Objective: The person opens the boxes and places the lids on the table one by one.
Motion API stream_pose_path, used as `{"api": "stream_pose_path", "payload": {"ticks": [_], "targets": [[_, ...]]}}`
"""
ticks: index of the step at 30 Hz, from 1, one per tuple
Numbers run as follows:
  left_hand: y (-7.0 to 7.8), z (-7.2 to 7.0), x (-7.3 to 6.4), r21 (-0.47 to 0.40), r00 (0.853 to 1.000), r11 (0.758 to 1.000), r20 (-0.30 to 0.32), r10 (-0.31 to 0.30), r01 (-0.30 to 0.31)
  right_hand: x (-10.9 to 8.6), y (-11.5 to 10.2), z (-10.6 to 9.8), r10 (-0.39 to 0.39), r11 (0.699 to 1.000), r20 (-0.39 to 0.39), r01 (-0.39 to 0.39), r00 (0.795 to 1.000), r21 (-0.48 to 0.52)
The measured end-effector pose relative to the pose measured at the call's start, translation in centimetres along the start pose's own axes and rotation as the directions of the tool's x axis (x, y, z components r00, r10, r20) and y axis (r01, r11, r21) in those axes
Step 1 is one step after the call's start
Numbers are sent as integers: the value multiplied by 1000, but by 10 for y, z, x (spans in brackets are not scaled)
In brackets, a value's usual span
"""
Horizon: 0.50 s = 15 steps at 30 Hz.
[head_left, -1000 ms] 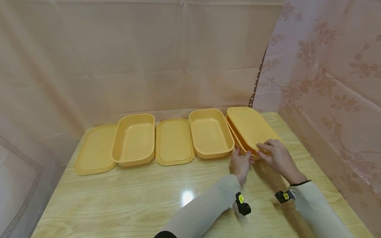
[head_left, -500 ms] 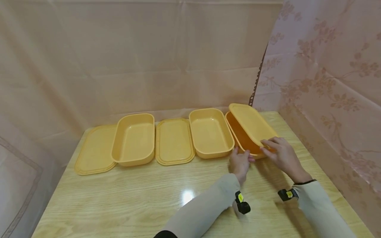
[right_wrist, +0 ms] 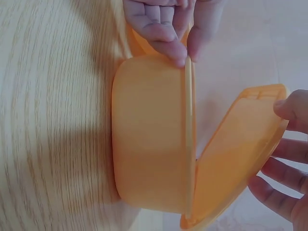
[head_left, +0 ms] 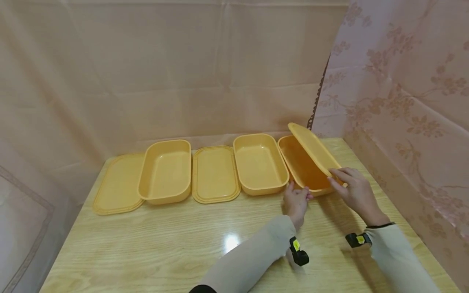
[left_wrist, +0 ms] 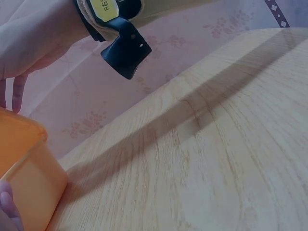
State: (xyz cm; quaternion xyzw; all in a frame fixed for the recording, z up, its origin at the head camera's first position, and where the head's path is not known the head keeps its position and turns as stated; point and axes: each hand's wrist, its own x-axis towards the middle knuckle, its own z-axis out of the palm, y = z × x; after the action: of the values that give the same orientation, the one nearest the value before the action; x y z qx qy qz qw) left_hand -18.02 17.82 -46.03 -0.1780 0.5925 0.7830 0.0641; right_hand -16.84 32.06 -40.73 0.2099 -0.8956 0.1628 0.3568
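At the right end of the row, a yellow rectangular food container [head_left: 298,162] has its lid [head_left: 316,149] tilted up along the left side. My left hand [head_left: 296,203] pinches the container's near rim at the left corner between thumb and fingers. With my right hand [head_left: 356,192] I grip the lid by its near end. In the right wrist view, the thumb lies on one face of the lid [right_wrist: 231,144] and the fingers behind it, while the lid's lower edge meets the rim of the container [right_wrist: 151,134]. The inside that shows holds nothing.
Left of it stand two uncovered yellow containers, one adjacent [head_left: 261,165] and one farther left [head_left: 165,173]. A flat lid [head_left: 215,174] lies between them, and another lid [head_left: 119,185] lies at the far left. Cloth curtains [head_left: 176,73] border the wooden table [head_left: 165,248].
The lid's left edge has risen and swung rightward, baring more of the container's inside. My right hand has shifted slightly right with it. The left hand stays at the rim.
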Motion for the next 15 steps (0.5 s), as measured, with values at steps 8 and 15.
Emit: {"api": "stream_pose_path", "payload": {"ticks": [8, 15], "targets": [[1, -4, 2, 33, 999, 999, 34, 0, -1, 1, 5, -4, 0, 1000, -52, -1, 999, -7], [1, -6, 4, 35, 999, 999, 27, 16, -17, 2, 7, -8, 25, 1000, -93, -26, 995, -7]]}}
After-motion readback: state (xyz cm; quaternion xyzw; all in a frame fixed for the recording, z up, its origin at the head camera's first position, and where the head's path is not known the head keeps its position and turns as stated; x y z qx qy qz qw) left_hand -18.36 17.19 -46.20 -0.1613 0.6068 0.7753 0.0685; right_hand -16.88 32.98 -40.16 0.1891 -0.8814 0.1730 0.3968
